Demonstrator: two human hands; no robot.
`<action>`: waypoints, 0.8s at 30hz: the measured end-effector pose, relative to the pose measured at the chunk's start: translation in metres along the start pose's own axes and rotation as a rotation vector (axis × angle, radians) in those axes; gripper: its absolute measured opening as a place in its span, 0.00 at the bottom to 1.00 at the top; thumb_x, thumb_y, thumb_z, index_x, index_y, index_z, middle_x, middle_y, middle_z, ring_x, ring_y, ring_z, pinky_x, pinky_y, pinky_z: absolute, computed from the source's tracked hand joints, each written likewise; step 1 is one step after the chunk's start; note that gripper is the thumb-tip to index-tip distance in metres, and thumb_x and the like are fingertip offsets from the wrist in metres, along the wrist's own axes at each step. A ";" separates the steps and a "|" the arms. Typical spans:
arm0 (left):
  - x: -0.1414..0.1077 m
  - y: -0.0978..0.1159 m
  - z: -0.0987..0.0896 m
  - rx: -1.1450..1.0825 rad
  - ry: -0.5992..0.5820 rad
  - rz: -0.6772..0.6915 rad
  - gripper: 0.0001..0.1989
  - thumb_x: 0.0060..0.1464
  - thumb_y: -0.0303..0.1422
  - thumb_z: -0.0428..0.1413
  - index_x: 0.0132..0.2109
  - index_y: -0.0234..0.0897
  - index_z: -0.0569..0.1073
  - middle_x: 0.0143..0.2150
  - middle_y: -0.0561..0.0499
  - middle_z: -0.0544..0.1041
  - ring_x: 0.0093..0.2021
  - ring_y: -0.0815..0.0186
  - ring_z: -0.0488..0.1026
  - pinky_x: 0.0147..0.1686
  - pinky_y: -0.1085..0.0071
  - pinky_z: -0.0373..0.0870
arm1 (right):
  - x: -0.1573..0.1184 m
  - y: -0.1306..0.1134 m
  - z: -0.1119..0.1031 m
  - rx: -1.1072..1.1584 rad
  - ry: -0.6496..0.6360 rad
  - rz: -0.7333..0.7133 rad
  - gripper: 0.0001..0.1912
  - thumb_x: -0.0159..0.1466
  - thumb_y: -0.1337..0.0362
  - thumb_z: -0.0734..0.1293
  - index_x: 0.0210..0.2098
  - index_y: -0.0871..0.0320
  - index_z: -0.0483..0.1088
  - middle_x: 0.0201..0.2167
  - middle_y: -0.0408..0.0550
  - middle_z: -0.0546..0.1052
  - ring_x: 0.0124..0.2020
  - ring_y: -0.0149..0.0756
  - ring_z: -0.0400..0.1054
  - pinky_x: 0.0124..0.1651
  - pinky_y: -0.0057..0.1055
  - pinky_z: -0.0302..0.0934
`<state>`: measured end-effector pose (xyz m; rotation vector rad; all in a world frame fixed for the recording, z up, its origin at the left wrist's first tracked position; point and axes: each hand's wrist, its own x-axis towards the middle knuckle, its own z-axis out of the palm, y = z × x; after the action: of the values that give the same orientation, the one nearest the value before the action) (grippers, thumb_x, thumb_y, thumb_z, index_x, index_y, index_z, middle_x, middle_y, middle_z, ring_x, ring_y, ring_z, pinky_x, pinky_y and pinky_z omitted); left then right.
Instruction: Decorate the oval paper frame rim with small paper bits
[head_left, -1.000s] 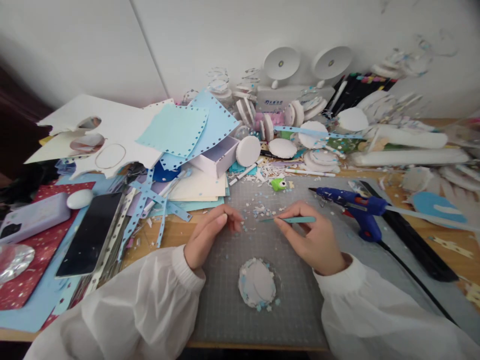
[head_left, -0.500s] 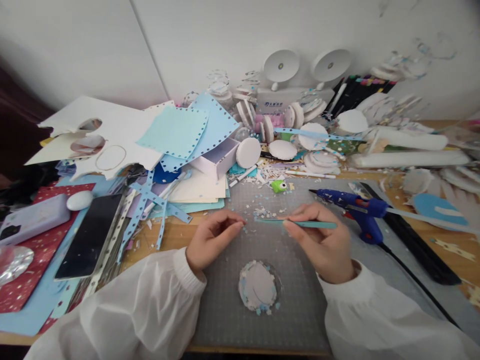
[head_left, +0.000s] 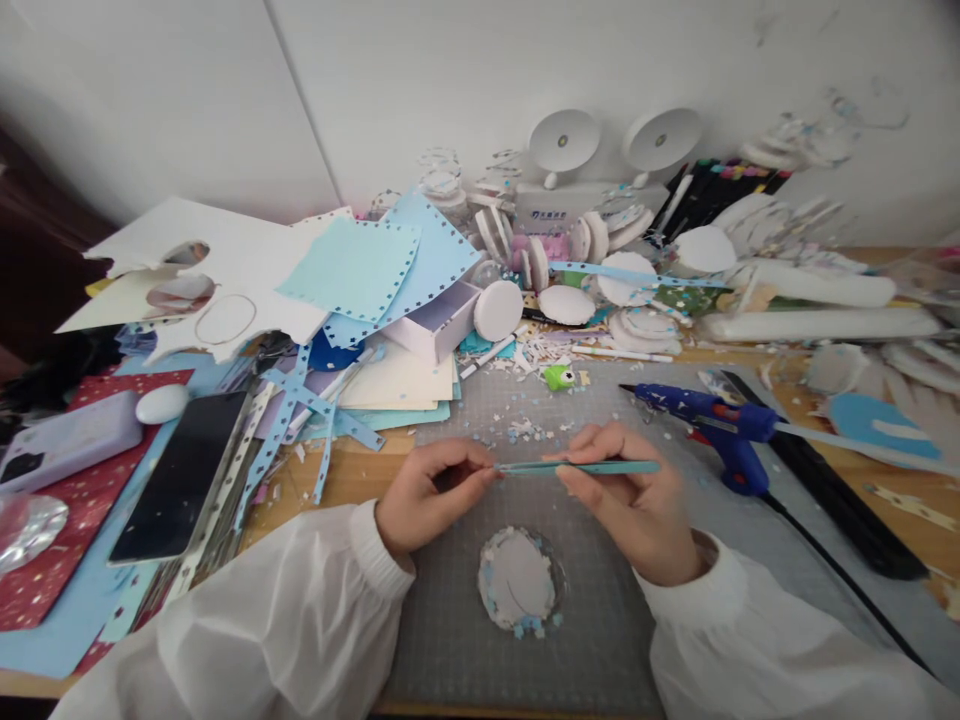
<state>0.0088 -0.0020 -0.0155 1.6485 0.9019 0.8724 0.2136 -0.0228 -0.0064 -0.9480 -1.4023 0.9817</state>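
Observation:
My right hand [head_left: 626, 495] grips teal tweezers [head_left: 611, 467], which lie level and point left. Their tip reaches the fingertips of my left hand [head_left: 435, 492], whose thumb and forefinger are pinched together; whatever sits between them is too small to name. Below the hands, a round white disc [head_left: 519, 578] with pale blue and white bits around its edge rests on the grey cutting mat [head_left: 450, 640]. Small star-shaped bits [head_left: 529, 430] are scattered on the mat beyond the tweezers.
A blue glue gun [head_left: 705, 405] with a black cable lies at the right. Near the back stand a green punch [head_left: 558, 377], white discs [head_left: 498, 310] and an open box [head_left: 435, 325]. Patterned papers [head_left: 360, 265] and a black phone [head_left: 180, 480] are at the left.
The tweezers have moved slightly left and down, and their tip now meets my left fingertips. Both hands sit slightly lower in the picture.

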 end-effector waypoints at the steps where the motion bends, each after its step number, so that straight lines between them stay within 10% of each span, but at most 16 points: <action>1: 0.000 0.000 0.000 -0.005 -0.003 0.008 0.11 0.56 0.35 0.54 0.34 0.30 0.74 0.28 0.47 0.74 0.27 0.68 0.67 0.28 0.74 0.63 | 0.000 0.002 -0.001 0.035 0.016 0.009 0.05 0.57 0.70 0.68 0.30 0.54 0.68 0.28 0.43 0.69 0.31 0.32 0.69 0.30 0.28 0.64; 24: 0.000 0.005 -0.001 0.094 -0.042 0.100 0.12 0.59 0.34 0.51 0.33 0.30 0.74 0.26 0.48 0.73 0.27 0.70 0.67 0.27 0.74 0.63 | -0.002 0.003 -0.002 0.036 -0.001 0.068 0.04 0.57 0.67 0.68 0.30 0.55 0.68 0.27 0.43 0.69 0.30 0.32 0.70 0.34 0.32 0.68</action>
<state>0.0088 -0.0024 -0.0104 1.7996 0.8489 0.8709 0.2155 -0.0233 -0.0094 -0.9736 -1.3563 1.0549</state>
